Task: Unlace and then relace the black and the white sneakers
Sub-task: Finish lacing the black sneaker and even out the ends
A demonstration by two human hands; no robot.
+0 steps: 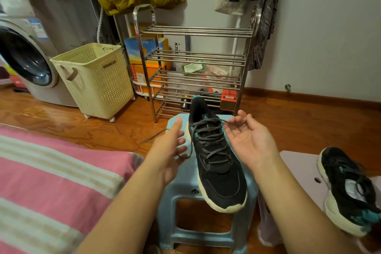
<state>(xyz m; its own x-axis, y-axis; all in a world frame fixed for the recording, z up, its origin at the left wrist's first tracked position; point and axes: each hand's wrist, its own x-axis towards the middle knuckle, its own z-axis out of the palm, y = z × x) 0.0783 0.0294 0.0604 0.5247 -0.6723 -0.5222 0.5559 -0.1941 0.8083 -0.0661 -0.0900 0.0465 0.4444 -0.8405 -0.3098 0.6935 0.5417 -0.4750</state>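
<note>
A black sneaker (218, 171) with a cream sole and teal accents stands on a light blue plastic stool (185, 198), toe toward me, its grey lace (208, 142) threaded through the eyelets. My left hand (169, 148) is beside the shoe's left side, fingers pinched on one lace end that trails out to the left. My right hand (247, 136) is palm up at the shoe's right side, with the other lace end held between its fingertips. A second black sneaker (350, 194) lies on a pale stool (299, 169) at the right.
A steel shoe rack (195, 64) stands behind the stool against the wall. A cream laundry basket (94, 78) and a washing machine (24, 57) are at the left. A pink striped bedspread (51, 181) fills the lower left. The floor is wood.
</note>
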